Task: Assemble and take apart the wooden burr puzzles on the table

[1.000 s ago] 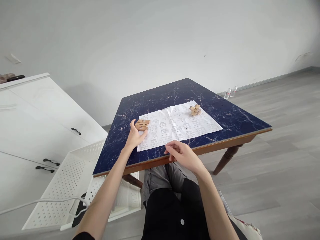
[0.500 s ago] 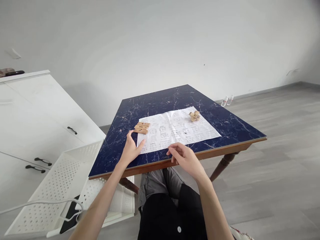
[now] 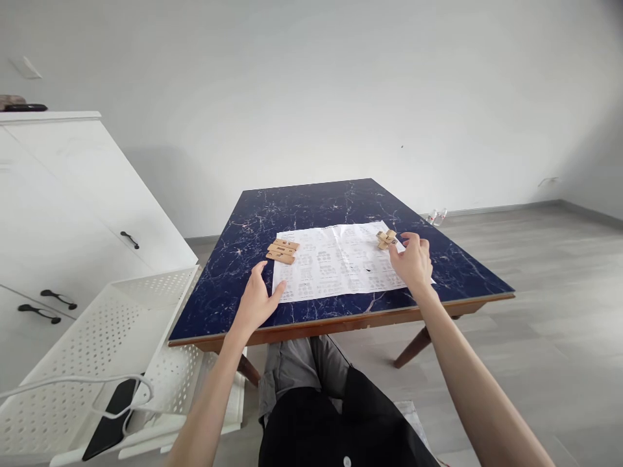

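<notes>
A printed paper sheet point(image 3: 335, 263) with creases lies on the blue marbled table. On its left edge sit three flat wooden pieces point(image 3: 282, 250) side by side, bearing dark marks. Just in front of them my left hand point(image 3: 257, 295) rests near the paper's edge, thumb and fingers apart, holding nothing. A small interlocking wooden block puzzle point(image 3: 386, 239) stands toward the right far corner of the sheet. My right hand point(image 3: 413, 256) is beside it, thumb and fingers apart, with the thumb close to the puzzle; whether it touches I cannot tell.
The table point(image 3: 311, 201) has a wooden edge toward me. To the left stand a white cabinet point(image 3: 121, 214) and a white perforated basket point(image 3: 97, 350) with a cable and a black flat object point(image 3: 111, 415). Clear bottles point(image 3: 438, 216) are on the floor beyond the table.
My right hand has moved from the table's front edge to the right and forward, up to the wooden puzzle, and its fingers have spread. My left hand sits slightly farther from the wooden pieces.
</notes>
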Motion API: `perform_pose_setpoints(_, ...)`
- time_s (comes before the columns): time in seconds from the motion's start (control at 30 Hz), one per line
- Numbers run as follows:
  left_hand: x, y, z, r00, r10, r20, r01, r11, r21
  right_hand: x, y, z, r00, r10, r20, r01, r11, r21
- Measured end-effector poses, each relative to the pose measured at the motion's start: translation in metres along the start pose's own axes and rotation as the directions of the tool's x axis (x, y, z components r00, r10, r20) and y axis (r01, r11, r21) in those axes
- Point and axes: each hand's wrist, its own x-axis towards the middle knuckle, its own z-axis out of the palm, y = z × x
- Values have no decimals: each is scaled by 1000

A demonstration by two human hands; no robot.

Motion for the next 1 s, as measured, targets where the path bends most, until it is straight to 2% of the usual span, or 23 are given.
perform_pose_setpoints(0.17, -2, 0, -1, 1000, 13, -9, -13, 1000, 6, 28, 6, 20, 996, 28, 85, -14, 986, -168)
perform_pose_setpoints(0.4, -3, 2, -4, 1000, 7, 13, -8, 998, 54, 48, 2, 34, 992, 65, 108, -36, 966, -256)
perform_pose_setpoints(0.6, -4, 1, -3, 999, 35, -20, -34, 997, 70, 60, -8, 32, 988, 57, 143, -24, 974, -225)
perform_pose_setpoints(0.73, -6, 7, -6, 992, 91, -85, -87, 995, 44, 51, -22, 28, 972, -47, 230, 68, 994, -88)
perform_pose_setpoints(0.8, -6, 16, -7, 984, 136, -119, -134, 991, 25, 36, -32, 28, 926, -163, 341, 154, 987, 55)
perform_pose_setpoints(0.87, -5, 30, -6, 974, 186, -130, -187, 982, 6, 12, -43, 31, 842, -282, 461, 197, 954, 225)
perform_pose_setpoints(0.93, -2, 46, -3, 969, 233, -87, -235, 972, -11, -14, -55, 34, 743, -389, 544, 187, 902, 390)
perform_pose_setpoints(1.0, 1, 62, -1, 962, 271, 6, -271, 962, -37, -40, -66, 34, 649, -475, 594, 136, 841, 524)
